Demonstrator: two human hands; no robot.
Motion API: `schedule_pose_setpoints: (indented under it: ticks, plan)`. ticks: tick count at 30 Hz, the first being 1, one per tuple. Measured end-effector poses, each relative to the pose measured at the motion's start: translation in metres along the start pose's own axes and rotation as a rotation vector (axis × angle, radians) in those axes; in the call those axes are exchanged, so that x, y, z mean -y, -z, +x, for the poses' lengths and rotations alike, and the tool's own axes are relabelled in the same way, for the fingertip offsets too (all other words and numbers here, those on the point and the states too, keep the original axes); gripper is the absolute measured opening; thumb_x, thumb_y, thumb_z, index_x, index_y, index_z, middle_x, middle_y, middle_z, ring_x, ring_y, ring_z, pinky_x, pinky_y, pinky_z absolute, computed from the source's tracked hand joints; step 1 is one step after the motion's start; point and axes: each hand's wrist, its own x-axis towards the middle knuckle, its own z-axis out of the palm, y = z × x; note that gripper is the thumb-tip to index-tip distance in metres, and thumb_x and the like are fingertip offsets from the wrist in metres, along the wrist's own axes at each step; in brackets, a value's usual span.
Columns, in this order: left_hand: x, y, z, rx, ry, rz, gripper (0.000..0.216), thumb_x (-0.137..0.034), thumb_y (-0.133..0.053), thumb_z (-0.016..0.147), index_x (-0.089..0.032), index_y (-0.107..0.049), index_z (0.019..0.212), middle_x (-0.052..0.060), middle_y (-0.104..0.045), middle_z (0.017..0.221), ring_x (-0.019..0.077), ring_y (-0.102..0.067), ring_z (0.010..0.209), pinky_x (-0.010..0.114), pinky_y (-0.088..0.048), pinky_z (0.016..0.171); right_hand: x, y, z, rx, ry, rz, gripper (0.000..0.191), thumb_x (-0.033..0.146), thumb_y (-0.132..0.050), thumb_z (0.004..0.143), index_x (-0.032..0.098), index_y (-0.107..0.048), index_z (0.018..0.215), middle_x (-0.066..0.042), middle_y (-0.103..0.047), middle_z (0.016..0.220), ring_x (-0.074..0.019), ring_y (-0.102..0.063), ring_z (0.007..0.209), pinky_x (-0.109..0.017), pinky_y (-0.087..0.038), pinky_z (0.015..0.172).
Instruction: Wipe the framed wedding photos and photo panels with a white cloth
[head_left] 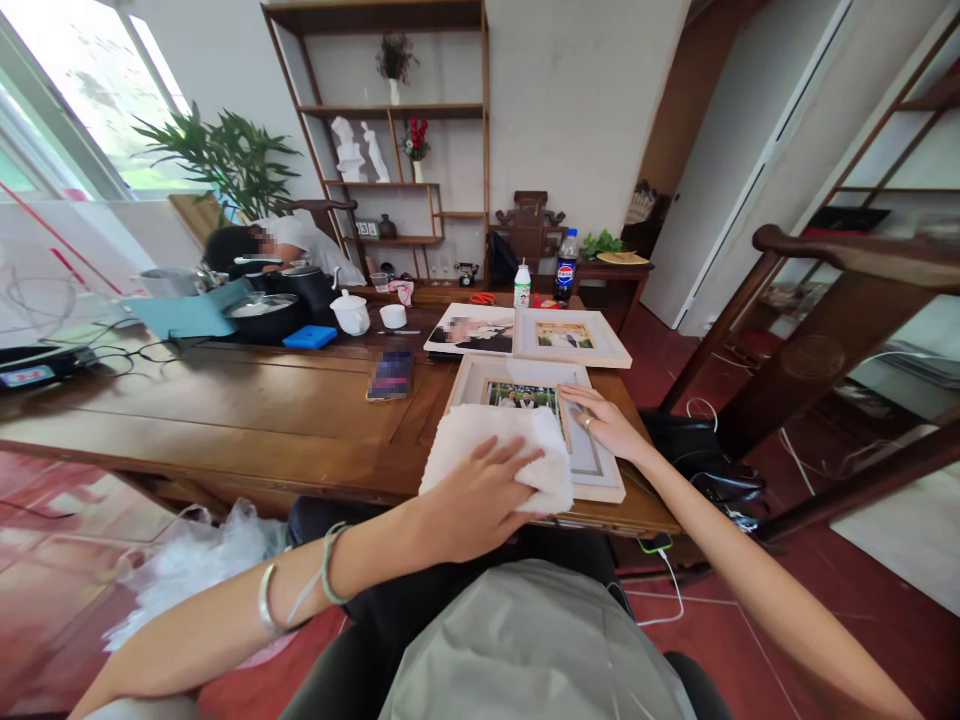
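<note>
My left hand (480, 500) lies palm down on a white cloth (450, 450), its fingers spread and pressing on it. Under the cloth is a pale picture frame (600, 482) at the table's front edge; the cloth covers its lower left part. A photo (521, 396) shows in the frame's window above the cloth. My right hand (604, 425) rests on the right side of this frame with fingers stretched out. Just behind lie a second framed picture (611, 345) and a large photo print (480, 325).
A phone (390, 375) lies on the wooden table (300, 405), left of the frames. Behind are a blue box (309, 337), a white teapot (350, 313), a small bottle (522, 286) and a cola bottle (566, 268). Someone (300, 245) leans at the far left; a chair (817, 340) stands right.
</note>
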Motion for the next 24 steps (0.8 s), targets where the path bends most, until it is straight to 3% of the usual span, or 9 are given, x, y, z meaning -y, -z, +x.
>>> schedule_pose_setpoints:
  ticks: [5,14,19,24]
  plan:
    - [0.011,-0.015,0.013,-0.039,0.142,0.04,0.035,-0.038,-0.038,0.098,-0.021,-0.065,0.11,0.007,-0.04,0.147,0.0282,-0.037,0.135,0.05,-0.034,0.108,-0.006,0.002,-0.002,0.01,0.03,0.011,0.049,0.012,-0.049,0.074,0.029,-0.066,0.117,-0.002,-0.06,0.131,-0.0249,-0.047,0.129,-0.053,-0.029,0.112]
    - [0.085,-0.029,0.072,-0.108,0.402,0.076,0.04,-0.038,-0.032,0.099,-0.017,-0.056,0.123,0.013,-0.042,0.144,0.0319,-0.035,0.135,0.056,-0.033,0.104,-0.015,0.002,-0.003,0.018,0.061,0.046,0.041,0.018,-0.051,0.082,0.028,-0.065,0.118,-0.003,-0.058,0.133,-0.0233,-0.044,0.131,-0.052,-0.029,0.112]
    - [0.105,-0.03,0.081,-0.022,0.284,0.145,0.032,-0.034,-0.037,0.098,-0.019,-0.061,0.113,0.01,-0.04,0.146,0.0307,-0.031,0.136,0.059,-0.03,0.105,-0.015,0.002,-0.002,0.019,0.056,0.048,0.039,0.019,-0.05,0.083,0.028,-0.066,0.117,-0.003,-0.059,0.132,-0.0236,-0.045,0.131,-0.052,-0.03,0.112]
    - [0.074,-0.002,0.045,0.146,0.086,0.061,0.031,-0.03,-0.036,0.099,-0.019,-0.063,0.111,0.01,-0.057,0.129,0.0259,-0.043,0.129,0.05,-0.038,0.103,-0.012,0.002,-0.002,0.02,0.058,0.028,0.043,0.015,-0.047,0.08,0.029,-0.066,0.116,-0.002,-0.06,0.131,-0.0242,-0.045,0.131,-0.054,-0.029,0.112]
